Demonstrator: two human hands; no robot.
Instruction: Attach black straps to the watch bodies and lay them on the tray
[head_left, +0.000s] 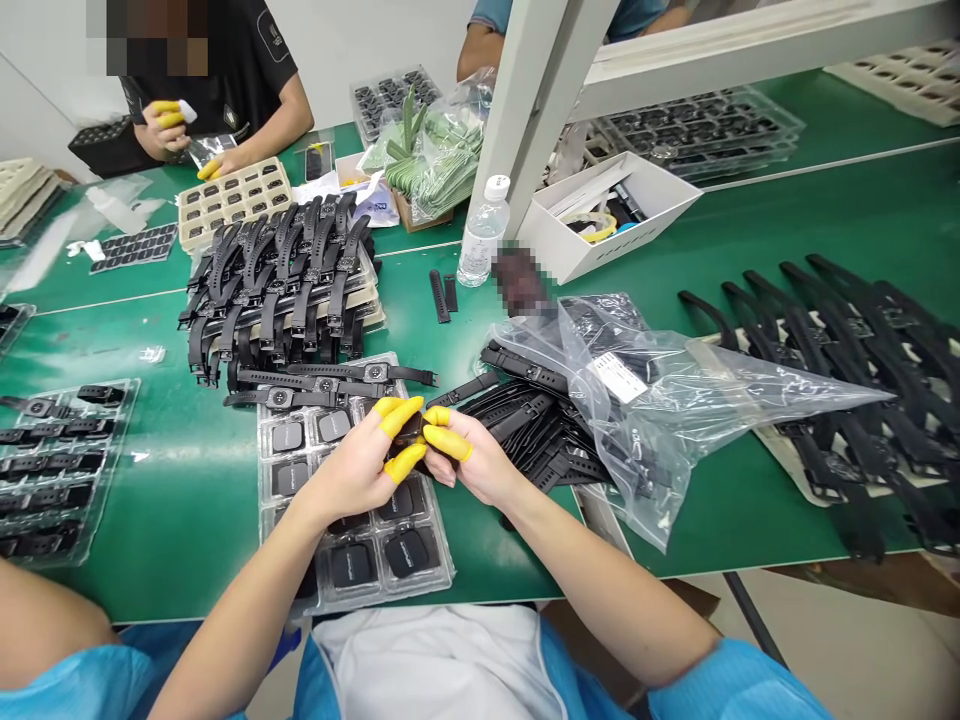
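Yellow finger cots cover several fingertips of both my hands. My left hand pinches a small black watch body between thumb and fingers. From the other side, my right hand closes on the same piece, and its fingers hide part of it. Beneath my hands lies a clear plastic tray whose compartments hold square dark watch bodies. Two watches with straps rest across its far end. Just right of my right hand is a heap of loose black watch straps.
A clear plastic bag covers part of the straps. Stacked trays of strapped watches stand ahead left; more lie at far left and right. A water bottle and white box stand beside a post. A co-worker sits opposite.
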